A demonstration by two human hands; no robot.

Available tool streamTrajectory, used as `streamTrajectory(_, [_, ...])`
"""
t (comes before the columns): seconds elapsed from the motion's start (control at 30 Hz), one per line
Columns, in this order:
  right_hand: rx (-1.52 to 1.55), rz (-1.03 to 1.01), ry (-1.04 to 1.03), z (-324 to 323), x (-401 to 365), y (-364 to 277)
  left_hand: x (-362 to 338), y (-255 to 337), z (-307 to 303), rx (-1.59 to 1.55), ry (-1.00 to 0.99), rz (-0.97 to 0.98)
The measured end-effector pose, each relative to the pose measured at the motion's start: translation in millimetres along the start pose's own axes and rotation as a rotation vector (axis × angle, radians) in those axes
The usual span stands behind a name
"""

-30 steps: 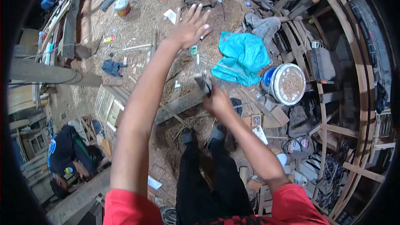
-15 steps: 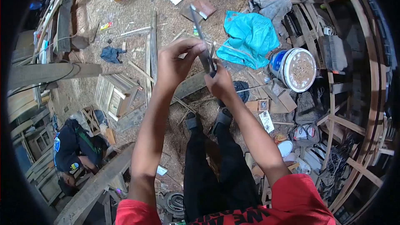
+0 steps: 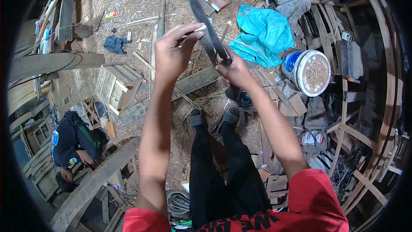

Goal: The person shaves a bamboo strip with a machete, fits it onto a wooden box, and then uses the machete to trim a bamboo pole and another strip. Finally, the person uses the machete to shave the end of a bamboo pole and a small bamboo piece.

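Observation:
A long dark blade (image 3: pixel 207 22) points up and away from me in the middle of the view. My right hand (image 3: pixel 235 69) is closed around its handle end, and a thin strip of wood shows beside the blade there. My left hand (image 3: pixel 177 47) is at the left of the blade, with thumb and fingers pinched on a small pale piece (image 3: pixel 201 28) against or very near the blade. Whether that piece touches the blade is hard to tell.
A turquoise sheet (image 3: pixel 264 34) and a white-lidded bucket (image 3: pixel 313 73) lie to the right. Slatted wooden piece (image 3: pixel 116 83) and long plank (image 3: pixel 195 87) lie on the shaving-strewn ground. Another person (image 3: pixel 75 141) crouches at lower left beside a beam (image 3: pixel 96 180).
The blade now shows its broad side instead of its edge. My left hand has shifted slightly left and my right hand slightly right. The view has shifted a little.

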State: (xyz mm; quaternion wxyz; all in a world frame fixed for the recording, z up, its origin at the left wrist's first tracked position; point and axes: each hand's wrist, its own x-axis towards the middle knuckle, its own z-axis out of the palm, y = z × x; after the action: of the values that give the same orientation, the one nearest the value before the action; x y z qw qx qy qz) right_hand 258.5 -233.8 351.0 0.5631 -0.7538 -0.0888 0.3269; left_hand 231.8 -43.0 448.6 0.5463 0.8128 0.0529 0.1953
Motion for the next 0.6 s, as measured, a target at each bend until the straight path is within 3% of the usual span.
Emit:
streamTrajectory(0.07, [-0.396, -0.034, 0.189, 6.5, -4.1, -1.5, -0.3, 5.6, 5.9, 0.014, 0.016, -0.011])
streamTrajectory(0.2, [-0.483, 0.015, 0.222, 26.5, 10.2, 121.0, 6.5, -12.9, 8.0, -0.095, 0.051, -0.004])
streamTrajectory(0.27, [-0.489, 0.012, 0.252, 33.3, 25.4, 146.8, 12.3, -14.4, 15.8, 0.004, 0.064, 0.098])
streamTrajectory(0.3, [-0.441, -0.007, 0.26, 35.9, 31.0, 150.1, 11.7, -11.7, 18.4, 0.06, 0.065, 0.141])
streamTrajectory(0.33, [-0.387, -0.024, 0.269, 39.5, 36.9, 139.6, 15.6, 8.6, 13.6, 0.034, 0.117, -0.179])
streamTrajectory(0.4, [-0.353, -0.152, 0.324, 48.3, 43.2, 148.7, 20.9, -10.8, 10.3, -0.037, 0.096, -0.099])
streamTrajectory(0.5, [0.346, 0.319, -0.071, 30.5, 33.4, 138.3, 19.9, -8.4, 7.4, -0.026, 0.056, -0.02])
streamTrajectory(0.6, [0.341, 0.243, 0.06, 45.7, 30.0, 147.4, 16.0, -17.8, 11.2, -0.057, 0.047, 0.059])
